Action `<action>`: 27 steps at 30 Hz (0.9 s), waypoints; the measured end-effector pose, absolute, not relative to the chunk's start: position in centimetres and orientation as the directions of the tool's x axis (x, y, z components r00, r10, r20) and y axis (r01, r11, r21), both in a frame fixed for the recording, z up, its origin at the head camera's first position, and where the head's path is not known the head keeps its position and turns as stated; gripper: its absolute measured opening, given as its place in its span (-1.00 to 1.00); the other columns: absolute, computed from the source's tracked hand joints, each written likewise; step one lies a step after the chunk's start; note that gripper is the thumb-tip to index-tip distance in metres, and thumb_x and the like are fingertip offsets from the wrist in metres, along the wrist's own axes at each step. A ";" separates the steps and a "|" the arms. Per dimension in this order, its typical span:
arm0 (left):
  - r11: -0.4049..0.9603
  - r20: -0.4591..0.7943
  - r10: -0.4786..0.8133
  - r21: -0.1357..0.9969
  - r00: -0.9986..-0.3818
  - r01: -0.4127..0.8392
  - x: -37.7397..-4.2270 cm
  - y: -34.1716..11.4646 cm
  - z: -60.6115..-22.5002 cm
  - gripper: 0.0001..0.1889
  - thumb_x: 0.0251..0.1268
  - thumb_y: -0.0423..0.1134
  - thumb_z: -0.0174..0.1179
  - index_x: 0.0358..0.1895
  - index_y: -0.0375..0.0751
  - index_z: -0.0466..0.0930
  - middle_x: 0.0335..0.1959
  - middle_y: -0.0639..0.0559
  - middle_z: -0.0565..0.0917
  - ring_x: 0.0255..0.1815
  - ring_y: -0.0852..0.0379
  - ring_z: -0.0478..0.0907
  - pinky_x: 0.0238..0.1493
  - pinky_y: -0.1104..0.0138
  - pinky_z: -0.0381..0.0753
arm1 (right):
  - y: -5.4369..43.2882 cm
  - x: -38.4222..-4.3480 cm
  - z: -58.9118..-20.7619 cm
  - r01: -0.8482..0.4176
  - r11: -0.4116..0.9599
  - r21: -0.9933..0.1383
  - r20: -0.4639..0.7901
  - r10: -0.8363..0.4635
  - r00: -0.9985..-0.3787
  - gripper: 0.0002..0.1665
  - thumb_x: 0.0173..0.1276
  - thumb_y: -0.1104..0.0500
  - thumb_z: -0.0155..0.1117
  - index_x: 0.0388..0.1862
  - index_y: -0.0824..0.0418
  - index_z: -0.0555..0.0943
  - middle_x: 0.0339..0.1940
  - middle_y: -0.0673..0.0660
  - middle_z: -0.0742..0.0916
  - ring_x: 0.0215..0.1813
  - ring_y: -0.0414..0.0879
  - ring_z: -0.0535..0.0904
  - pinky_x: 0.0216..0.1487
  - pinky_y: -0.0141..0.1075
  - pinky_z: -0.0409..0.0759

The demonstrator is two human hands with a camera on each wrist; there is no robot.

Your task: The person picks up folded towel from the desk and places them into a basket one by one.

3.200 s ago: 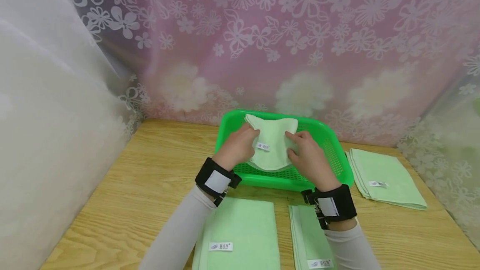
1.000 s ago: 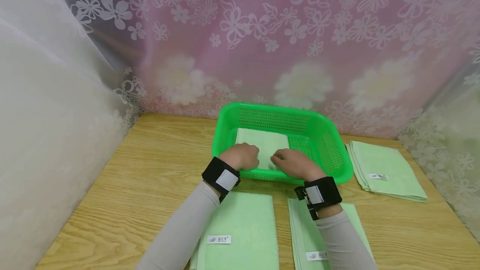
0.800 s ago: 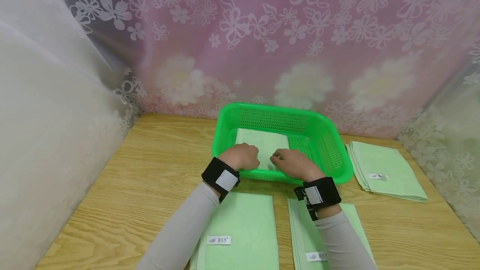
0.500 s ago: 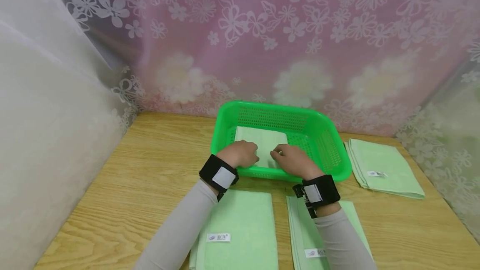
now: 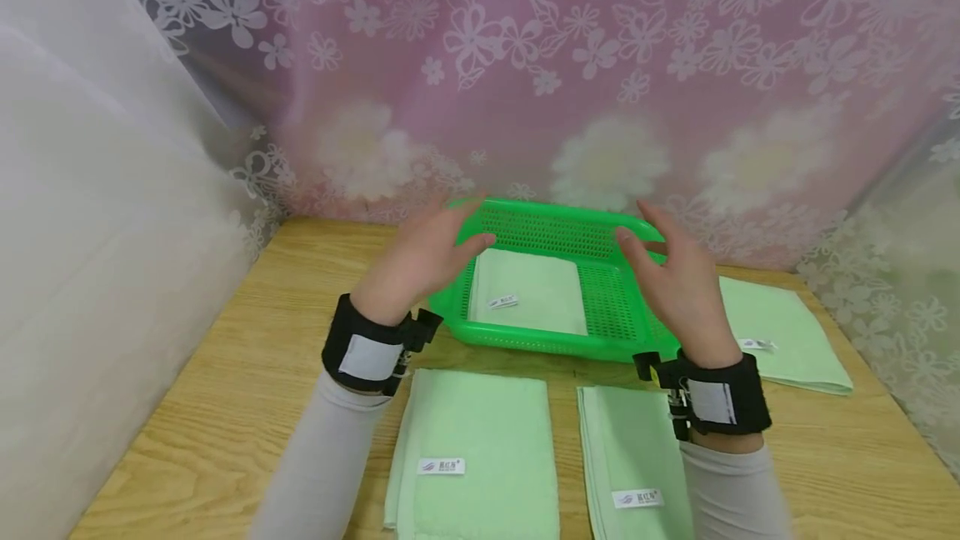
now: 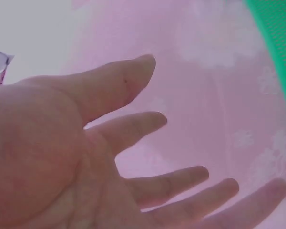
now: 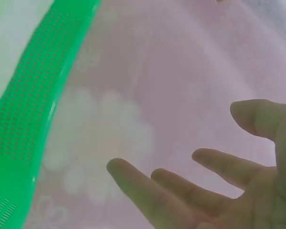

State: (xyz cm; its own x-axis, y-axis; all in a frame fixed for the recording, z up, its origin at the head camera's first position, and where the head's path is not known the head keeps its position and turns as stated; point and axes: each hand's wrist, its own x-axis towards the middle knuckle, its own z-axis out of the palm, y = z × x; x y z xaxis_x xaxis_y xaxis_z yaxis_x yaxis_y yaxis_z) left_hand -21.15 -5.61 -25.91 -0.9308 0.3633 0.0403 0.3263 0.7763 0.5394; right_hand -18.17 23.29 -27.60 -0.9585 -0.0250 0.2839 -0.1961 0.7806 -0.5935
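In the head view a folded pale green towel point(image 5: 536, 286) with a small white label lies flat in the left part of a green plastic basket point(image 5: 555, 344). My left hand point(image 5: 420, 261) is raised over the basket's left end, its fingers spread and holding nothing. Over the right end hovers my right hand point(image 5: 675, 286), thumb apart from the fingers, also holding nothing. Both wrist views show spread fingers: the left hand point(image 6: 86, 157) and the right hand point(image 7: 229, 191) each appear with the basket's perforated wall nearby.
Two folded green towels lie in front of the basket, a left one point(image 5: 487, 440) and a right one point(image 5: 630, 448) partly under my right forearm. Another folded towel point(image 5: 787, 332) lies to the right. Wooden table point(image 5: 262, 373) stretches left; a flowered curtain point(image 5: 525, 107) hangs behind.
Earlier both hands held the towel over the basket, then pressed it down inside. Now they have let go, lifted and moved apart, leaving the towel and its label in plain view.
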 end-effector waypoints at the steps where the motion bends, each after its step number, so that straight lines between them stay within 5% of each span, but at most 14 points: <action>1: 0.782 0.049 0.353 0.533 -0.934 0.323 -20.8 -5.9 -25.6 -0.28 0.67 0.09 0.04 0.73 0.11 0.01 0.76 -0.19 0.01 0.79 -0.18 -0.12 0.69 -0.18 0.10 | 23.4 -17.9 -27.3 -0.203 0.781 -0.590 0.293 -0.027 -0.956 -0.23 0.71 -0.19 -0.01 0.74 0.01 0.14 0.66 0.31 0.38 0.45 0.43 0.50 0.19 0.33 0.55; 19: 0.780 0.086 0.350 0.524 -0.933 0.342 -15.9 -9.1 -24.7 -0.24 0.62 0.13 0.10 0.73 0.26 -0.03 0.75 -0.22 0.01 0.76 -0.27 0.01 0.63 -0.25 0.18 | 24.2 -13.4 -27.6 -0.215 0.874 -0.436 0.267 -0.102 -0.958 -0.23 0.68 -0.14 0.08 0.74 -0.02 0.15 0.61 0.38 0.42 0.33 0.37 0.61 0.00 0.27 0.59; 24: 0.766 0.101 0.348 0.543 -0.932 0.345 -14.8 -11.1 -25.7 -0.28 0.64 0.10 0.09 0.71 0.31 0.01 0.71 -0.16 0.16 0.70 -0.24 0.17 0.58 -0.24 0.29 | 25.8 -12.2 -28.6 -0.233 0.888 -0.397 0.298 -0.115 -0.947 -0.24 0.67 -0.12 0.10 0.72 0.07 0.21 0.56 0.43 0.44 0.26 0.37 0.64 -0.05 0.27 0.61; 27: 0.777 0.133 0.337 0.519 -0.932 0.356 -14.1 -11.8 -26.5 -0.33 0.65 0.05 0.09 0.70 0.17 0.11 0.62 -0.23 0.32 0.60 -0.29 0.32 0.50 -0.24 0.39 | 25.4 -11.7 -29.1 -0.263 0.875 -0.407 0.305 -0.141 -0.942 -0.25 0.66 -0.08 0.15 0.69 0.13 0.26 0.50 0.43 0.50 0.19 0.36 0.69 -0.05 0.25 0.68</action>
